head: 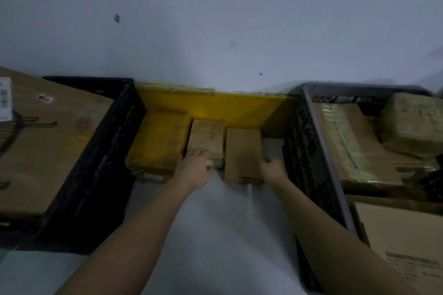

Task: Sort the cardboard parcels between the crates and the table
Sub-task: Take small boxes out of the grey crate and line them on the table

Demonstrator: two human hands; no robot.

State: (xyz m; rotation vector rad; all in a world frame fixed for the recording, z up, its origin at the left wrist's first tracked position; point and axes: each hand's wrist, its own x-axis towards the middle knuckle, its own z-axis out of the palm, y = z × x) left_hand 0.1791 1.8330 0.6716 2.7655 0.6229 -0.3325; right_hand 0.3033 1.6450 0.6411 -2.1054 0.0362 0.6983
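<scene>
Just beyond both hands, three cardboard parcels sit in a row on the white-covered table (215, 235), w/ a black plastic crate (96, 175) out to the left and a grey plastic crate (318, 163) to the right. The left hand (194, 165) lies w/ fingers on the near end of the tape-wrapped middle parcel (207, 141). The right hand (273, 166), fingers curled, touches the near right corner of the plain brown parcel (242, 153); whether it grips, can't tell; long axes run away from the person, so prob. each hand lifts its own.

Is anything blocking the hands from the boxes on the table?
Nothing visible. The left hand already rests on the middle taped parcel, and the right hand touches the plain cardboard box beside it.
</scene>
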